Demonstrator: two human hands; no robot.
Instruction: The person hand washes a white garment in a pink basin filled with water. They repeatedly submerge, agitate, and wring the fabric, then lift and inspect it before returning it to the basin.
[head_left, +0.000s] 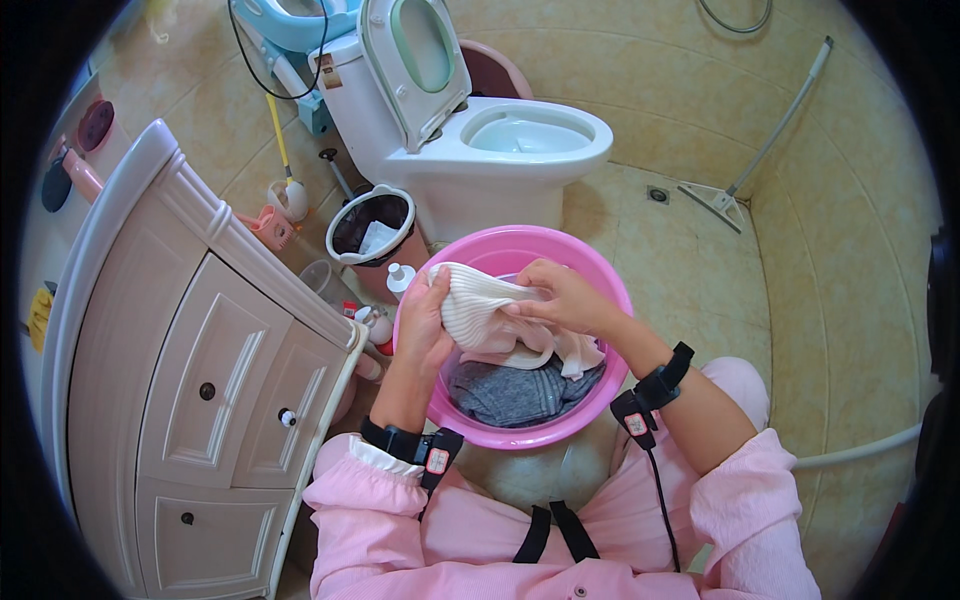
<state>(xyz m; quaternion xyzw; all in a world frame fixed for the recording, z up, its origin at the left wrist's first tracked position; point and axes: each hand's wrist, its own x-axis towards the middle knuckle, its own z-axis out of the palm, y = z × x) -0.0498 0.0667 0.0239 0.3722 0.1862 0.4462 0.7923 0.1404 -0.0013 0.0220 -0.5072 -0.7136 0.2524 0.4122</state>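
Note:
A pink plastic basin (517, 439) stands on the tiled floor in front of my knees. Over it I hold a white ribbed knit garment (480, 304), stretched between both hands. My left hand (426, 319) grips its left edge, thumb on top. The fingers of my right hand (559, 296) pinch the fabric on the other side. Paler pinkish cloth hangs below the ribbed part, and I cannot tell whether it is the same piece. Underneath, a dark grey garment (510, 394) lies bunched in the basin and looks wet.
Beyond the basin is a white toilet (480, 180) with its lid up. A lined waste bin (373, 259) and a white pump bottle (400, 279) stand at the basin's left, beside a white cabinet (202, 345). A floor squeegee (776, 127) leans on the right wall.

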